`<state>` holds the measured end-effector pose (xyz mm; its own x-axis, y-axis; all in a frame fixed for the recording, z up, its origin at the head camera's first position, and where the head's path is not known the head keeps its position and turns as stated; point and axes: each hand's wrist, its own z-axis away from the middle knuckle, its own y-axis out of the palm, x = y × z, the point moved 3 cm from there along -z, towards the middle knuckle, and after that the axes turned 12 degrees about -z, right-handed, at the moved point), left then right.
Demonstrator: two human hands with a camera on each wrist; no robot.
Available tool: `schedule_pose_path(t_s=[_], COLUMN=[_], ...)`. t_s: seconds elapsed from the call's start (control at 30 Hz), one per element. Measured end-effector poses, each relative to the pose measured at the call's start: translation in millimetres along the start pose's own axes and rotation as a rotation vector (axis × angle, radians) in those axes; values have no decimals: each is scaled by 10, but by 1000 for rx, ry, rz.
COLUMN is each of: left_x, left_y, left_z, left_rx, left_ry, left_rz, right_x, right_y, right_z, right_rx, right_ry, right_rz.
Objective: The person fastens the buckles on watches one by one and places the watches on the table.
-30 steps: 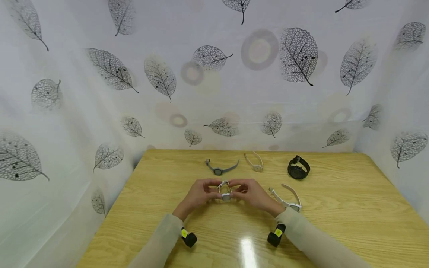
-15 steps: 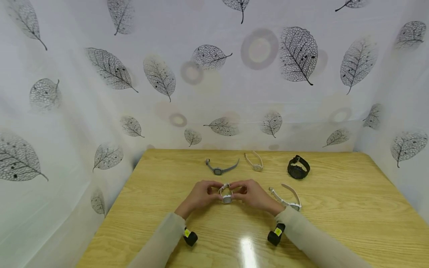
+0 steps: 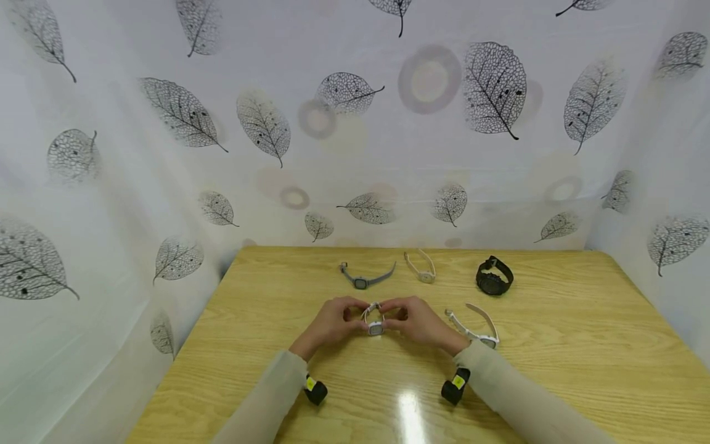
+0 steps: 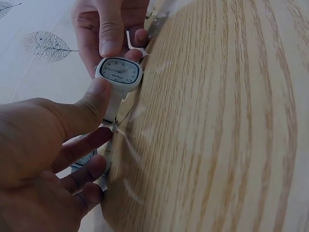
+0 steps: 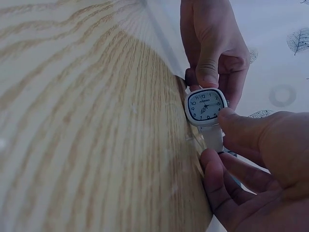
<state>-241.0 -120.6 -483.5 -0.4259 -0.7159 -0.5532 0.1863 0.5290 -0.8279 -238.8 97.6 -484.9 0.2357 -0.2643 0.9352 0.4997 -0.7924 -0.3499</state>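
A white wristwatch (image 3: pixel 376 329) with a rounded square dial is held between both hands near the middle of the table, its strap curved into a loop. My left hand (image 3: pixel 331 325) pinches it from the left, thumb at the case and fingers by the strap. From the right side my right hand (image 3: pixel 417 323) pinches it the same way. Up close in the left wrist view, the dial (image 4: pixel 119 71) faces the camera and the left thumb presses the case edge. The right wrist view shows the dial (image 5: pixel 206 105) with both thumbs on the case.
On the wooden table (image 3: pixel 582 345), a grey watch (image 3: pixel 360 283) and a thin pale watch (image 3: pixel 426 276) lie behind the hands. A black watch (image 3: pixel 490 283) stands farther right. Another white watch (image 3: pixel 487 341) lies by the right wrist. A leaf-patterned curtain (image 3: pixel 355 154) surrounds the table.
Both hands have kept hold of the white watch. Since one second ago it has shifted slightly toward the person; over the last half second it has hardly moved.
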Motion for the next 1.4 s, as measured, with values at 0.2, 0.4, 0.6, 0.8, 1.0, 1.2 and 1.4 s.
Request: schedule_pose_path(t_s=[0.2,0.4,0.6,0.8,1.0,1.2,1.4], left_x=[5,7,11,6,-11,-60,-198], left_y=[-8,-12,-20,-46,-66,-85,-129], left_z=[-2,-11,-23,-16,15,30,16], left_rx=[6,14,28,55,59,-23,-104], left_ry=[9,10,8,5,6,27,75], left_rz=[-14,-21,-25,-27,13,62,90], right_x=[27,39,39,64,166,286,315], right_y=[-5,-15,-22,-41,-132,-309,-521], right_z=[4,6,2,9,76,195,345], right_rx=[1,7,4,-12,-36,-63,-132], right_ry=[-1,-11,-9,-4,-30,-32,-94], right_rz=[4,14,15,27,82,108,143])
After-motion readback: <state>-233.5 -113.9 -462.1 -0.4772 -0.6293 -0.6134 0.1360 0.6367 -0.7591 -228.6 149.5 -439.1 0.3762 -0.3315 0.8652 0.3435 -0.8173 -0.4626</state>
